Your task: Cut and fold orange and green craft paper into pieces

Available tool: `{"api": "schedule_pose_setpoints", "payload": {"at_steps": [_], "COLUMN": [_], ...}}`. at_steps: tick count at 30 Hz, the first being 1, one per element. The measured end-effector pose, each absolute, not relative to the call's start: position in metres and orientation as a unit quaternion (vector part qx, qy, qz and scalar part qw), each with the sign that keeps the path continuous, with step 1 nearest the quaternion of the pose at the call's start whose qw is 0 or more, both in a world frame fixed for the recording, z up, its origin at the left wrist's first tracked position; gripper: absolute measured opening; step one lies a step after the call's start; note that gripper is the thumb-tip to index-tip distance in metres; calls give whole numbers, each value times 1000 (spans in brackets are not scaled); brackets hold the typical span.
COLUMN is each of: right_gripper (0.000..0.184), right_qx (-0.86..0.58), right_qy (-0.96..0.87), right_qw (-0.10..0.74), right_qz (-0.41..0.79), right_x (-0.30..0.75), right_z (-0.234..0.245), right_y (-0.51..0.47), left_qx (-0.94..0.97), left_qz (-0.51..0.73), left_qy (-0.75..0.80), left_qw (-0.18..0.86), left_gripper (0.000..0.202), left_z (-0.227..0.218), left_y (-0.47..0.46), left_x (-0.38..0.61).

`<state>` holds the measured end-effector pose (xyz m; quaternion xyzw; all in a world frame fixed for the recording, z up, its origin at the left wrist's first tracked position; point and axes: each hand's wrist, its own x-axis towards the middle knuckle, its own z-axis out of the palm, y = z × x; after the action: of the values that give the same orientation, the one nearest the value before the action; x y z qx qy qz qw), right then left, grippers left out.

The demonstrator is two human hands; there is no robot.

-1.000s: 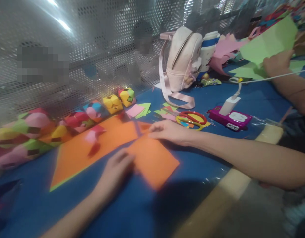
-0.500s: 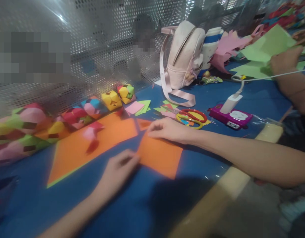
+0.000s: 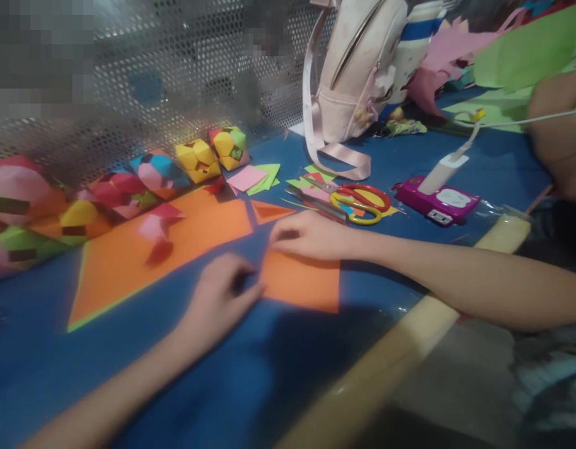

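Observation:
A square of orange paper (image 3: 306, 277) lies on the blue table, partly hidden under my right hand (image 3: 318, 236). The right fingers are bent together at the paper's upper left corner and grip it. My left hand (image 3: 222, 290) is slightly blurred, its fingers curled and its thumb tip at the paper's left edge, closed on that edge as far as it shows. Just beyond the right fingers sits a small orange folded piece (image 3: 271, 212). To the left is a larger orange sheet (image 3: 213, 224) over a green one, with a pink and red folded piece (image 3: 159, 232) on it.
Scissors (image 3: 362, 202) and a dark pen-like tool (image 3: 322, 206) lie on paper scraps behind my right hand. Finished folded-paper balls (image 3: 196, 161) line the perforated metal wall. A purple power strip (image 3: 437, 198), a pale backpack (image 3: 353, 75) and another person's arm (image 3: 559, 125) are at right.
The view has shifted, so the table things appear higher. The left thumb and fingers look slightly farther apart at the orange square's edge. The right hand stays on its upper corner.

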<state>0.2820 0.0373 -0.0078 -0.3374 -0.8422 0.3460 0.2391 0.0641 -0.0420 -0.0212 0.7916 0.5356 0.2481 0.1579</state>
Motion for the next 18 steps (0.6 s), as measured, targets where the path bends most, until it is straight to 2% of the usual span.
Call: {"api": "schedule_pose_setpoints", "payload": {"at_steps": [5, 10, 15, 18], "right_gripper": [12, 10, 6, 14], "right_qx": [-337, -342, -327, -346], "right_qy": [-836, -806, -776, -751], "right_qw": [250, 258, 274, 249], "right_qz": [354, 410, 465, 504], "right_x": [282, 277, 276, 281], "right_z": [-10, -14, -11, -3], "right_y": [39, 39, 38, 39], "left_qx": [807, 805, 781, 749], "left_qz": [238, 235, 251, 263], "left_qy": [520, 521, 540, 569], "left_qw": [148, 157, 188, 215], "left_gripper": [12, 22, 22, 25], "left_z": [-21, -19, -17, -15], "left_y": [-40, -39, -37, -35], "left_x": [64, 65, 64, 64]}}
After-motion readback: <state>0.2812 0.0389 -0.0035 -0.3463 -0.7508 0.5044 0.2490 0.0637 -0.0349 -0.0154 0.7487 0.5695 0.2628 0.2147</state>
